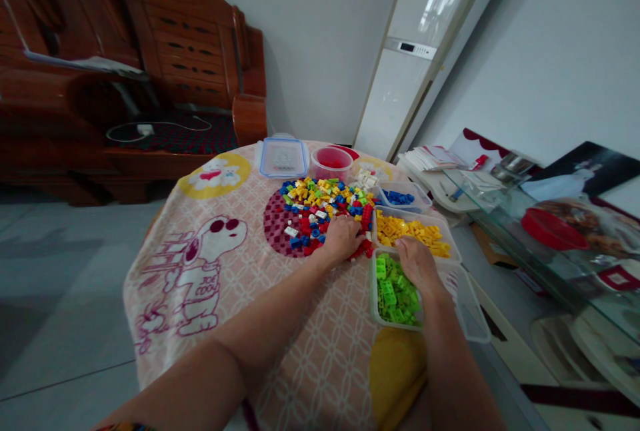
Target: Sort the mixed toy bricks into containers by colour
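Note:
My left hand [343, 239] rests at the near right edge of a mixed heap of toy building bricks [320, 201] in red, blue, yellow, white and green. Its fingers curl down among the red bricks; whatever they grip is hidden. Over the border between two clear plastic boxes is my right hand [418, 263], fingers bent inward, their tips mostly out of sight. Yellow bricks [407, 230] fill the box just beyond it. Lime-green bricks [395, 291] lie in the nearer box [374, 304], left of my right wrist.
Farther back are a box of blue bricks [399, 198], white bricks [367, 178], a pink tub [332, 159] and a blue-rimmed lid [284, 156]. A clear lid [473, 308] lies right of the green box. A glass-topped table [530, 231] stands close on the right.

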Demonstrator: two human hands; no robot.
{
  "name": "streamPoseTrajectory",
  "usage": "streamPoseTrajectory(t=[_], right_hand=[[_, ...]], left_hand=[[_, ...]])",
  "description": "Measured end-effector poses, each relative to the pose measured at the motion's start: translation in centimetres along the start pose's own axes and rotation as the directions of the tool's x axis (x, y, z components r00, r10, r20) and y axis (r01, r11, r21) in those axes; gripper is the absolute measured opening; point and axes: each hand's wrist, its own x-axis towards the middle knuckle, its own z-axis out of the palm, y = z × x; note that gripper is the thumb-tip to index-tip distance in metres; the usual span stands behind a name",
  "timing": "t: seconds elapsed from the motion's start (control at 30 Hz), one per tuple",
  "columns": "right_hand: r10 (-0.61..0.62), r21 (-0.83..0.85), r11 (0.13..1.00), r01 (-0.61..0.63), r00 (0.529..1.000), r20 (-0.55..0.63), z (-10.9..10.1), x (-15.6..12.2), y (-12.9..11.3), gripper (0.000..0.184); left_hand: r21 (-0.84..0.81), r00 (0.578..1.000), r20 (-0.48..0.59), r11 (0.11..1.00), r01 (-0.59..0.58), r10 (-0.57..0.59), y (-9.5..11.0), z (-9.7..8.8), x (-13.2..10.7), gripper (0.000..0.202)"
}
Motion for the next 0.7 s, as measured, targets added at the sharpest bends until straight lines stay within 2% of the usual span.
streamPoseTrajectory(t=[0.27,0.53,0.7], right_hand=[[-0.002,-0.008,1.000,0.002,1.000,0.012,0.0,0.0,0.0,0.036],[-0.015,-0.010,1.000,0.015,1.000,-0.004,0.1,0.0,0.2,0.037],[0.000,-0.008,1.000,0.000,1.000,0.005,0.0,0.0,0.1,0.036]], left_hand=[[-0.170,1.000,-0.028,0.985,-0.012,0.007,0.1,0.1,-0.1,0.008],[-0.295,1.000,-0.002,0.955,-0.025,0.026,0.5,0.4,-0.2,0.015],[-0.363,0.998,-0.060,0.932,-0.011,-0.011,-0.9,-0.6,0.3,0.016]])
